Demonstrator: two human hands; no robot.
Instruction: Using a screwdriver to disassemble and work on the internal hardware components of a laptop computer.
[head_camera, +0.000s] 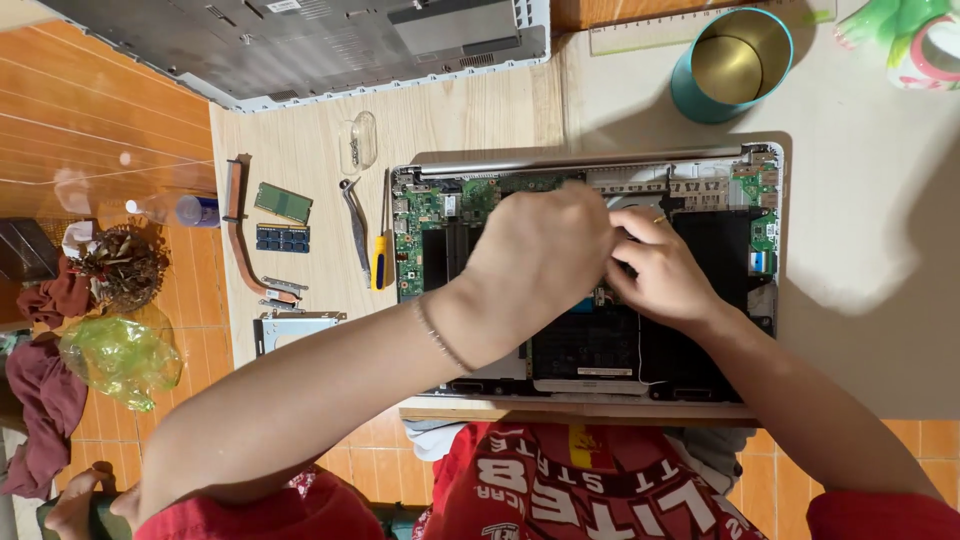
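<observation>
An opened laptop (700, 190) lies on the table with its green circuit board (425, 215) and black inner parts exposed. My left hand (540, 255) rests over the middle of the board, fingers curled down; what is under it is hidden. My right hand (660, 270) meets it from the right, fingertips pinched at something small between the two hands, with a ring on one finger. Whether either hand grips a part cannot be made out.
On the wooden table left of the laptop lie a yellow-handled screwdriver (378, 262), tweezers (355, 225), two memory modules (283, 202), a copper heat pipe (238, 235) and a metal bracket (290, 325). The removed bottom cover (330, 45) lies at the top, a teal tin (730, 65) top right.
</observation>
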